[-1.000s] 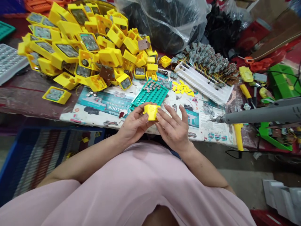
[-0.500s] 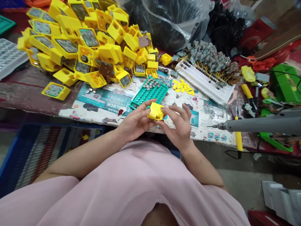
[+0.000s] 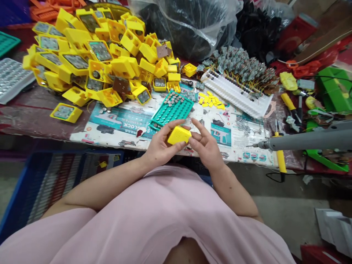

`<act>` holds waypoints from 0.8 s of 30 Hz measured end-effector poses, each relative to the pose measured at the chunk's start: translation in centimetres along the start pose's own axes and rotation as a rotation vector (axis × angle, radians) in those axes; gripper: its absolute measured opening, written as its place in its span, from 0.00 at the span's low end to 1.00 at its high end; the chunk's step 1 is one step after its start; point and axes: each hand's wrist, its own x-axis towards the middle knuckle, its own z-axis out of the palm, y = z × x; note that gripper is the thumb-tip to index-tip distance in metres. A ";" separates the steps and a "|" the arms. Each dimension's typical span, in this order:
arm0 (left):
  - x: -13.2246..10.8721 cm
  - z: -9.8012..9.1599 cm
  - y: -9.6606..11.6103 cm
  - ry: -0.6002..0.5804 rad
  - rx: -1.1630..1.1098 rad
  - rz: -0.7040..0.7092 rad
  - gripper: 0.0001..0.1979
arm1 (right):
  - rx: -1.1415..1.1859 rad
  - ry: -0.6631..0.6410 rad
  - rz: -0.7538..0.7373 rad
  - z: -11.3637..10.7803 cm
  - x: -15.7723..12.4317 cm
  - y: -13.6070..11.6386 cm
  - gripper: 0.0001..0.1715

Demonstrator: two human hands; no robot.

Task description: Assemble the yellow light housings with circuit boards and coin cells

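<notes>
The yellow box (image 3: pixel 178 135) sits between the two hands, just above the near edge of the table (image 3: pixel 121 138). The left hand (image 3: pixel 161 148) is closed around it from nine o'clock, thumb laid along the near edge, fingers curled over the far side. The right hand (image 3: pixel 206 148) meets its three o'clock end with thumb and fingertips, index finger raised; whether that is a pinch or only a touch, I cannot quite tell.

The box looks like thin, hard plastic: probably light and stiff, a little slick on its smooth faces, and not easily crushed. It should be held best by opposite side walls, keeping pressure off the face with the small holes. The green tray (image 3: pixel 180 111) lies at twelve o'clock from it, the heap of yellow boxes (image 3: pixel 82 55) at ten, and the screwdriver (image 3: pixel 305 142) reaches in from three.

Compared with half a second ago, the box is turned so that its holed face shows broader, and the small tab at its right corner is out of sight. The left thumb now lies along the near edge.
</notes>
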 end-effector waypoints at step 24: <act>1.6 1.0 -3.4 -0.314 0.314 0.102 0.38 | -1.129 0.622 -0.997 -8.3 -7.2 -2.5 0.39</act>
